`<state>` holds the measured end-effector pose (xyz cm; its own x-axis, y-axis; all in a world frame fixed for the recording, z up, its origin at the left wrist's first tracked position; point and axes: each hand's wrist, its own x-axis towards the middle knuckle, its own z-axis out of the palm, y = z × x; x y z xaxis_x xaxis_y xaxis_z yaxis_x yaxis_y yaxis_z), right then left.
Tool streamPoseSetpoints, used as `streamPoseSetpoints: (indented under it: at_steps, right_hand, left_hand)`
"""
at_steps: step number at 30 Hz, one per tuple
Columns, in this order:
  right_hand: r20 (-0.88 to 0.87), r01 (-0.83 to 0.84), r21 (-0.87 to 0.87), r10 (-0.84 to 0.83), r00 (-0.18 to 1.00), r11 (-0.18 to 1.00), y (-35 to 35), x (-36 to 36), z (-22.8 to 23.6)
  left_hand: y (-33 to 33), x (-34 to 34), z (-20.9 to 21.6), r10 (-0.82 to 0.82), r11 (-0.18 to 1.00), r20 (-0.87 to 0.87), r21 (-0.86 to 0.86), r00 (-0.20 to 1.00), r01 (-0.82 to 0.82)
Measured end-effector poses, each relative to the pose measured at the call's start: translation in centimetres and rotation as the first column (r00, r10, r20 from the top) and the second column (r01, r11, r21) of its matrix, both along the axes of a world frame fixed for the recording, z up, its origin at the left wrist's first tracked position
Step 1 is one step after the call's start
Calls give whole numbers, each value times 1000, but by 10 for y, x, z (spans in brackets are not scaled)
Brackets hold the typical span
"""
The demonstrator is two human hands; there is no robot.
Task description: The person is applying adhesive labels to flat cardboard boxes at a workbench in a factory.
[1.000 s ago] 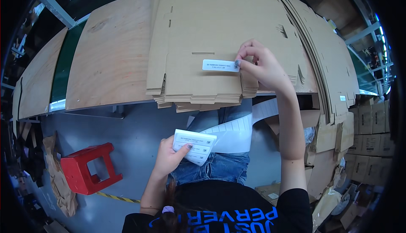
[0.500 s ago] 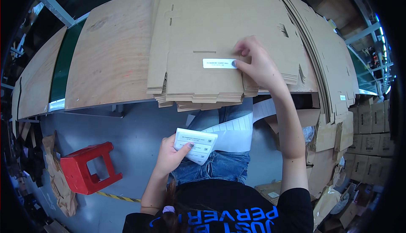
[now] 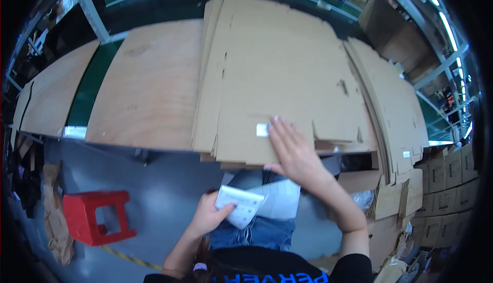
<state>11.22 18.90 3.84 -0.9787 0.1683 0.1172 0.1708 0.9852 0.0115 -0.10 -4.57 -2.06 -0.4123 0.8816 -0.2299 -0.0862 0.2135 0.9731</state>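
My right hand (image 3: 292, 152) lies flat, fingers stretched out, over a white label (image 3: 262, 130) near the front edge of the top cardboard sheet (image 3: 267, 72). The hand covers the label's right part. Beneath that sheet lie more flat, unfolded boxes in a stack. My left hand (image 3: 209, 213) grips a folded sheaf of white printed labels (image 3: 240, 206) in front of my body, thumb on top. A pale strip of label backing (image 3: 280, 199) trails from the sheaf across my lap.
A second stack of flat cardboard (image 3: 387, 98) leans at the right, a small label on it. Wooden boards (image 3: 146, 83) cover the bench at left. A red plastic stool (image 3: 100, 219) stands on the floor at left; closed cartons (image 3: 447, 190) are piled at far right.
My right hand has gone from holding the label's right end with bent fingers to lying flat over it. The view has tilted up, so the bench appears lower. My left hand still holds the labels.
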Motion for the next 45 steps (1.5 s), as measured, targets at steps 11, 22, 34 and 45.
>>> streamPoseSetpoints:
  at_steps: [11,22,34,45]
  right_hand:
    - [-39,-177,53,179,983,983,-8,-7,5]
    - [-129,-31,-54,24,991,998,-10,-2,5]
    - [-129,4,-387,-59,990,922,-1,-11,76]
    - [-111,73,-238,-101,989,969,2,-61,22]
  left_hand:
    - [2,2,0,9,1000,15,17,1000,-10]
    - [-1,3,-12,39,998,29,47,999,-40]
    - [-6,-4,-11,14,999,71,41,997,-16]
    - [1,7,10,-46,993,98,109,994,35]
